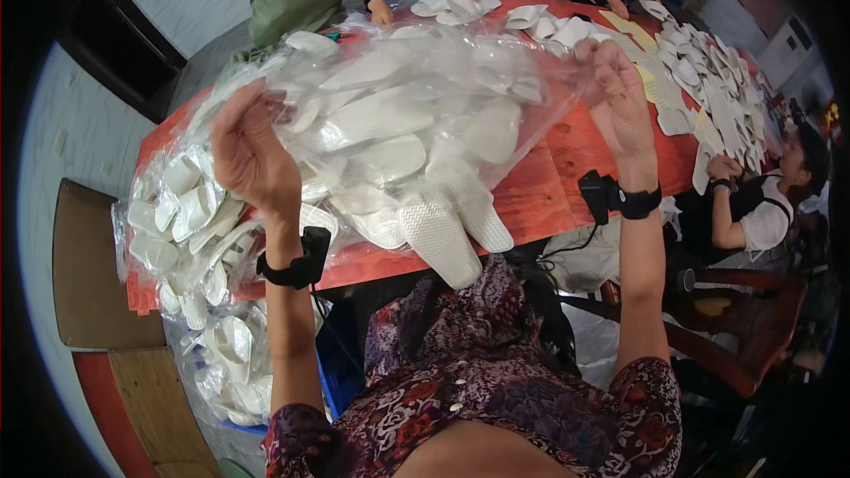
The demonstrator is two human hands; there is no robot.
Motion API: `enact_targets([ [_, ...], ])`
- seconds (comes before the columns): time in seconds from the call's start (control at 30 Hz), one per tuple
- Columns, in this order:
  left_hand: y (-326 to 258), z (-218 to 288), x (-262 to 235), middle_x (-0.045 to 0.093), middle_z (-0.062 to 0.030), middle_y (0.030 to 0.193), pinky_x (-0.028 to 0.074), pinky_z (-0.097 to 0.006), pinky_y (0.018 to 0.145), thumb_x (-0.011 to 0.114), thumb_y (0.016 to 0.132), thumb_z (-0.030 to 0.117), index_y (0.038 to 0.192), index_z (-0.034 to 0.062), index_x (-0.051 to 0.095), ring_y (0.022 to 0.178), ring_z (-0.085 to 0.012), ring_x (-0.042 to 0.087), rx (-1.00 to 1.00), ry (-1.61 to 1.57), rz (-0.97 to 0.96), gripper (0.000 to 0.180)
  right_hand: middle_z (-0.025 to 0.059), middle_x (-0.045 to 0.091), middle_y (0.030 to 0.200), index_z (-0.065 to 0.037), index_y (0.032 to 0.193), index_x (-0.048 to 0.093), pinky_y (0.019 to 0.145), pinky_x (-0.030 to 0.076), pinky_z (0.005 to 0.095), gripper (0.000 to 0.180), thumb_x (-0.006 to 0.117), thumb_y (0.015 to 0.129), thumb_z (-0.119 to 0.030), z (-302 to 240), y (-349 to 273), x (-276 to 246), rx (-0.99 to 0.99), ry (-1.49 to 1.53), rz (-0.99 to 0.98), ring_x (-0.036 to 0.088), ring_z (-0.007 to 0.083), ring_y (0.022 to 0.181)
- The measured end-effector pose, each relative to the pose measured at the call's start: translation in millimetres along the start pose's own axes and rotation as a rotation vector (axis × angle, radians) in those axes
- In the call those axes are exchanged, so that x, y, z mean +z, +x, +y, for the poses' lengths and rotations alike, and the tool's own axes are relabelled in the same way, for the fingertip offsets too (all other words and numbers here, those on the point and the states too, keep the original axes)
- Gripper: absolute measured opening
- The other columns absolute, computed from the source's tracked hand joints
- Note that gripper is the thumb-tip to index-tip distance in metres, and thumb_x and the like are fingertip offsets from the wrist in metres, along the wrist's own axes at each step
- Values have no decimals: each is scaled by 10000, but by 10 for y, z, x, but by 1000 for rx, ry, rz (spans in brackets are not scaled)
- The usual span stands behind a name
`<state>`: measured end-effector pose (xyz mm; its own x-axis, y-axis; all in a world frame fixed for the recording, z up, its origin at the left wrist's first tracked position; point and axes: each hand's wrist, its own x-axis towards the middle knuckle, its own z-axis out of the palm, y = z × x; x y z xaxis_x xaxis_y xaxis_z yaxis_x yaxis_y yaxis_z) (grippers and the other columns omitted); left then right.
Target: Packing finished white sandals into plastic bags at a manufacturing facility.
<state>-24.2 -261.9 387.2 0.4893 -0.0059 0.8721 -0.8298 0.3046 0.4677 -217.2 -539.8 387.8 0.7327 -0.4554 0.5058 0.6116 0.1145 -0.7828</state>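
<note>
Stretched between my hands is a clear plastic bag [553,119], raised over a heap of white slippers [390,115] on the red table. My left hand [252,146] is closed on the bag's left side, fingers curled. At the right, my right hand [620,93] pinches its other side. Through the film the slippers look hazy, and I cannot tell which lie inside it and which beneath. Two slippers with a woven-pattern sole [438,239] jut over the table's near edge, toward my lap.
On the red table [580,168], bagged slippers [181,204] pile up at the left and loose slippers [708,71] at the right. Below left stands a blue bin [332,367] near more bagged slippers. Co-workers sit at the far side and right. A wooden chair [726,327] is at my right.
</note>
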Motion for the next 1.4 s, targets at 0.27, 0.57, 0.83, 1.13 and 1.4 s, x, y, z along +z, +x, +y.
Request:
enact_targets([
  [0.27, -47, 510, 251, 616, -107, 805, 353, -169, 417, 472, 941, 30, 1016, -13, 577, 466, -54, 485, -327, -1, -195, 135, -30, 459, 864, -104, 954, 471, 591, 379, 140, 105, 529, 943, -192, -357, -523, -158, -33, -193, 184, 409, 25, 711],
  [0.57, -792, -145, 469, 586, -63, 785, 362, -187, 369, 487, 941, 80, 1030, -10, 574, 425, -44, 477, -645, 21, -267, 154, 38, 582, 1048, -44, 1176, 513, 767, 494, 264, 323, 543, 932, -254, 293, -1520, -501, 412, -13, 225, 575, 151, 975],
  [0.83, -1269, -487, 700, 600, -53, 700, 353, -199, 357, 520, 930, 105, 1024, 31, 635, 395, -46, 458, -753, 98, -390, 167, -61, 499, 626, -49, 919, 577, 442, 305, 168, 195, 499, 960, -223, 629, -2364, -604, 604, -503, 468, 407, 6, 489],
  [1.13, -1765, -652, 1229, 585, -46, 663, 366, -198, 382, 543, 922, 147, 1033, 7, 642, 422, -54, 481, -1067, -156, -427, 205, -83, 392, 560, -55, 853, 578, 409, 244, 180, 248, 470, 969, -246, 540, -2732, -1199, 607, -538, 622, 327, -2, 457],
  [1.4, -2182, -259, 1498, 548, -157, 996, 453, -337, 731, 598, 846, 91, 1163, 38, 555, 871, -275, 559, -344, 155, -724, 325, -108, 371, 575, -123, 812, 561, 396, 208, 172, 257, 482, 958, -320, 367, -3008, -2009, 760, -574, 776, 296, -6, 435],
])
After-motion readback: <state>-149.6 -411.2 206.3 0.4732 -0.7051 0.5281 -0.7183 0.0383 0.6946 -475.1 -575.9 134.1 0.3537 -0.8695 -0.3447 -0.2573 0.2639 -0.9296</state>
